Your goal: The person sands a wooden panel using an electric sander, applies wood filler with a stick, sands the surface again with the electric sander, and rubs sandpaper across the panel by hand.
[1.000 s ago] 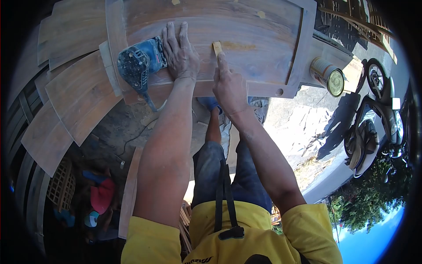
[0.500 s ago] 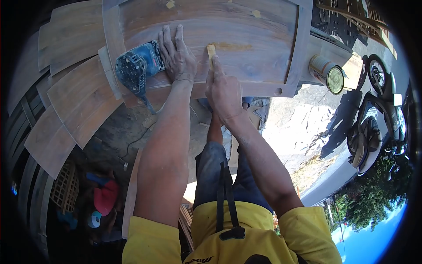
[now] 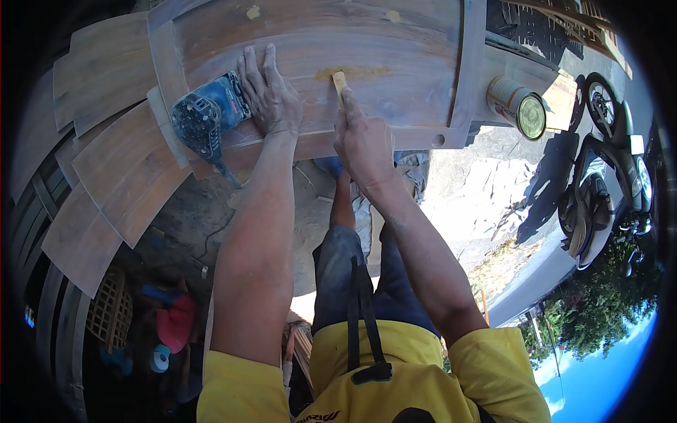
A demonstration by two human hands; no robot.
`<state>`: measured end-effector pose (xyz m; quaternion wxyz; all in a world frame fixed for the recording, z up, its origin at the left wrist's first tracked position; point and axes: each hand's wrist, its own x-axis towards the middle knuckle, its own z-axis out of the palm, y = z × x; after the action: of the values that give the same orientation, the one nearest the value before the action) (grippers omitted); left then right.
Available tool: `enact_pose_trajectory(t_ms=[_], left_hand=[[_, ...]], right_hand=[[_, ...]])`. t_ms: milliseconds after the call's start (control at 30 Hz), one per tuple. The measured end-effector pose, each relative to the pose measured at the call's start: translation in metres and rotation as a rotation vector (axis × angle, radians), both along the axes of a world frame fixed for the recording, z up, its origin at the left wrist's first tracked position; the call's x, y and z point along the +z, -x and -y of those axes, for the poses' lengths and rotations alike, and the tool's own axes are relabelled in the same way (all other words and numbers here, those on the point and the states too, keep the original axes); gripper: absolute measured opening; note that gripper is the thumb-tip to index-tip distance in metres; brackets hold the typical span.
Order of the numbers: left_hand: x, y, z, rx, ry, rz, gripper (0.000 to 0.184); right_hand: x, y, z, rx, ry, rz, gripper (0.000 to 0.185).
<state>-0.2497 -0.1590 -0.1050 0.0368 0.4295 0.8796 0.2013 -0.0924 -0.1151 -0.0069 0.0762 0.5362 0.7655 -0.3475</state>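
Observation:
A wooden panel with a raised frame [image 3: 423, 92] lies before me. My left hand [image 3: 273, 102] rests flat on it with the fingers stretched out, right beside a dusty blue power sander [image 3: 206, 116]. In my right hand [image 3: 365, 146] is a small putty knife [image 3: 340, 82], the index finger pressed along it. Its tip touches the panel at a yellow-brown smear of filler [image 3: 367, 72]. Paler filler spots [image 3: 393, 15] show farther up the panel.
An opened-looking tin [image 3: 518, 108] lies on its side at the right. Loose wooden boards [image 3: 130, 166] overlap on the left. A motorcycle [image 3: 610, 169] is parked at far right. Another person in a red top [image 3: 175, 321] is low at the left, near a woven basket [image 3: 109, 310].
The putty knife has shifted rightward along the panel, and the filler smear reaches farther left than before. My left hand stays beside the sander. The whole view has moved slightly.

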Motion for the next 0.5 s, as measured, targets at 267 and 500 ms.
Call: enact_pose_trajectory(t_ms=[267, 500], left_hand=[[0.002, 0.001, -0.001, -0.014, 0.022, -0.001, 0.067], [0.003, 0.001, -0.001, -0.038, 0.028, -0.018, 0.066]], right_hand=[[-0.002, -0.003, -0.003, -0.005, 0.053, 0.02, 0.048], [0.007, -0.017, -0.009, -0.027, 0.016, -0.007, 0.05]])
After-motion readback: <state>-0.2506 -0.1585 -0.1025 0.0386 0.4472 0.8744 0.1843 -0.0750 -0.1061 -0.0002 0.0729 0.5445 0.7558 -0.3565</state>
